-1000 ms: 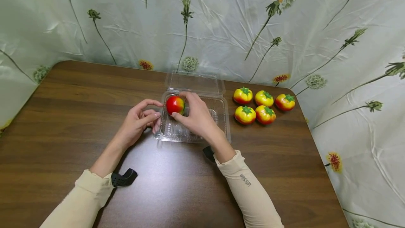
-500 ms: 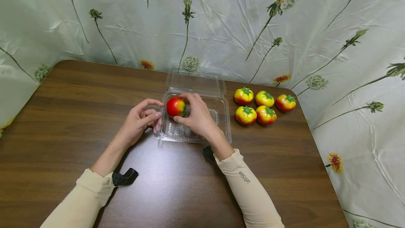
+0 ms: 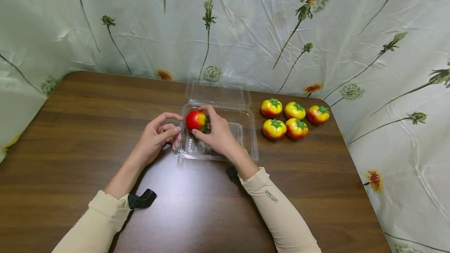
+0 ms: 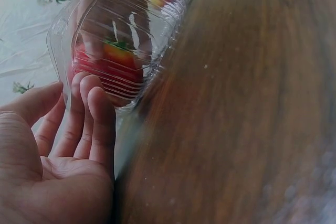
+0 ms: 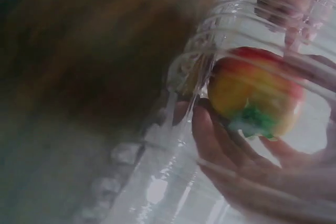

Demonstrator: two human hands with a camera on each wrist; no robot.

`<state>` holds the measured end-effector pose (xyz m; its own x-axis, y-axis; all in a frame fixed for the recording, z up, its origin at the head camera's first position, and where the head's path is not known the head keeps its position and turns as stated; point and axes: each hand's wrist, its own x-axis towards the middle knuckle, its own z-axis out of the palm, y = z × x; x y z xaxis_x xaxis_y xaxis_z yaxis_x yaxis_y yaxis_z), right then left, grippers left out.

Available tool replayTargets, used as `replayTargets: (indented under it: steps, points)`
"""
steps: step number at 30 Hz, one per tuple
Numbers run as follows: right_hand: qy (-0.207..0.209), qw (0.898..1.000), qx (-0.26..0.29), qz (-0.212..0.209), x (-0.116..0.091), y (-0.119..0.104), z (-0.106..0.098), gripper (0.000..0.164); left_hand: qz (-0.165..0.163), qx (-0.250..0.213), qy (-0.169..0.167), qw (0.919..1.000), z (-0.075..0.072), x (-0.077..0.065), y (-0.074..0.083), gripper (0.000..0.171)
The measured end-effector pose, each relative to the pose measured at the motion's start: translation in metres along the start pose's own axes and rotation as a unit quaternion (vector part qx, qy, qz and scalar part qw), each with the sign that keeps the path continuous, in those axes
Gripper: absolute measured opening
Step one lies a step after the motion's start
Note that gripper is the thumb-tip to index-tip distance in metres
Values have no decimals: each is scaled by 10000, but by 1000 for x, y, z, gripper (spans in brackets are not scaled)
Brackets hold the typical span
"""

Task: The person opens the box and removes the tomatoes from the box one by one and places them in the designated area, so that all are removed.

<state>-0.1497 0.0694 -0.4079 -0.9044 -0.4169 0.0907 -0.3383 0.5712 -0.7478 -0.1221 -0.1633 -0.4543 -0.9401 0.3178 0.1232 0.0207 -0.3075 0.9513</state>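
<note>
A red-and-yellow tomato-shaped fruit point(image 3: 195, 120) with a green leafy top point(image 5: 253, 121) lies on its side within the left part of the clear plastic container point(image 3: 251, 136). My right hand point(image 3: 218, 132) holds it, thumb on the near side and fingers on the far side. At the container's left edge, my left hand point(image 3: 154, 138) grips the rim between thumb and fingers. In the left wrist view, the left fingers point(image 4: 102, 116) touch the outside of the wall, and the fruit shows through the ribbed plastic.
The container's lid point(image 3: 218, 92) stands open behind it, near the table's back edge. To the right, several similar fruits point(image 3: 274, 129) sit in two rows with green tops up. A flower-printed curtain point(image 3: 140, 30) hangs behind the brown wooden table point(image 3: 88, 136).
The head view has tilted slightly. Both hands, the fruit and the container keep nearly the same places.
</note>
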Motion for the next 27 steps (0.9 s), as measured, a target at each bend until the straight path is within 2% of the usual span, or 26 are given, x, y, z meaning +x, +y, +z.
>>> replayTargets:
  steps: [9,27]
  points:
    - [4,9998,171,76,-2,6,3,64,-25,73,-1,10000,3,-1,1,27]
    - [-34,10000,31,47,1,6,4,62,29,114,50,9999,1,0,0,27]
